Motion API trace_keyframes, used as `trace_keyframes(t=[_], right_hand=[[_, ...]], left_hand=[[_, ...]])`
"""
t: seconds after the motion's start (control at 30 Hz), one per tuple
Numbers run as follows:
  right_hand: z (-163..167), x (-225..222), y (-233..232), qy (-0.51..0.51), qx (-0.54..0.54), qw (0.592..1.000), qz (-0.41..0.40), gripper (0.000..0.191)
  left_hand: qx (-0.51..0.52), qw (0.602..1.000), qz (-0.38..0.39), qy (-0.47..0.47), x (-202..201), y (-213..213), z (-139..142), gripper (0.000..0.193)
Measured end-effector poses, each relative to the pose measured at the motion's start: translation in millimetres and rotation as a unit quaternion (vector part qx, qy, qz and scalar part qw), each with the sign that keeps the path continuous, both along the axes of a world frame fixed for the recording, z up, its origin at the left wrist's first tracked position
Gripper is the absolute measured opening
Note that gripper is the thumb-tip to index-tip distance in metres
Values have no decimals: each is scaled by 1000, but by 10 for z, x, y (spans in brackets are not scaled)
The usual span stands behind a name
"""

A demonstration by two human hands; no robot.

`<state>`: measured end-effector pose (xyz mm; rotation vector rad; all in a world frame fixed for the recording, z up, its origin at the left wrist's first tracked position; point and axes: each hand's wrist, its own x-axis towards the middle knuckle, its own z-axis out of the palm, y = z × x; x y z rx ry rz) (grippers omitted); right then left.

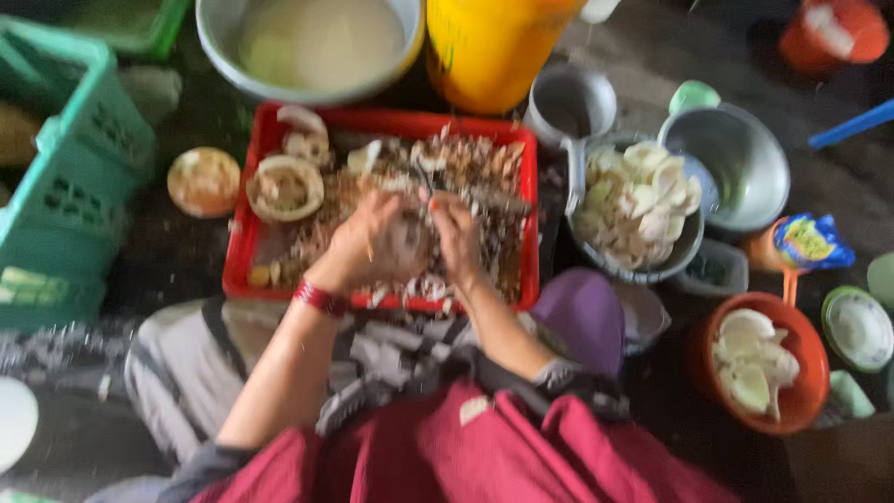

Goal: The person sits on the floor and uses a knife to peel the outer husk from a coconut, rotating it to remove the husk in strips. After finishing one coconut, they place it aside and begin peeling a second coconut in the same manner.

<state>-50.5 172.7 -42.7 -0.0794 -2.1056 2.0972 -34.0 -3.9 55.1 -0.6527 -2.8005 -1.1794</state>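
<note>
Two hands meet over the middle of a red tray (247, 244) at the centre of the frame. The left hand (371, 244), with a red bangle (319, 299) at its wrist, has its fingers curled shut around a pale piece of vegetable (408, 237), though motion blur hides exactly what it is. The right hand (458, 237) presses in from the right with its fingers bunched around something thin that reaches toward the same piece; the blur keeps me from telling what that is. The tray is littered with brownish-white peelings (484, 168), and a hollowed round shell (284, 186) lies in its upper left part.

Just right of the tray, a metal colander (677, 253) holds a heap of pale peeled slices (638, 200). Beyond it, toward the upper right, stands a metal bowl (740, 163). At the lower right, an orange bowl (808, 373) holds more pale pieces (752, 359). A purple cup (582, 312) sits between the tray and that orange bowl.

Along the top edge stand a large bowl of whitish liquid (317, 37) and a yellow container (489, 47), with a small metal pot (570, 102) beside it. A green plastic crate (70, 177) fills the left side, and a round halved piece (204, 182) lies between crate and tray. The person's dark red garment (466, 452) covers the bottom.
</note>
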Motion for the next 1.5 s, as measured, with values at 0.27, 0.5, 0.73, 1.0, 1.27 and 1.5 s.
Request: trace_keyframes(t=[0.27, 0.5, 0.73, 1.0, 1.27, 1.5], right_hand=[[-72, -137, 75, -140, -68, 986, 63, 48], [256, 272, -207, 152, 223, 963, 5, 36], [511, -22, -212, -185, 159, 967, 77, 39], [423, 34, -183, -40, 260, 965, 16, 23], [-169, -168, 31, -156, -136, 978, 40, 21], [78, 136, 36, 124, 172, 977, 9, 28]], left_hand=[[77, 993, 84, 3, 139, 18, -202, 98], [48, 991, 121, -33, 41, 25, -372, 103], [3, 993, 101, -54, 93, 60, -309, 93], [2, 992, 108, -63, 103, 125, -309, 73], [45, 975, 13, 215, 181, 12, -211, 83], [-4, 987, 143, 71, 125, 152, -190, 92]])
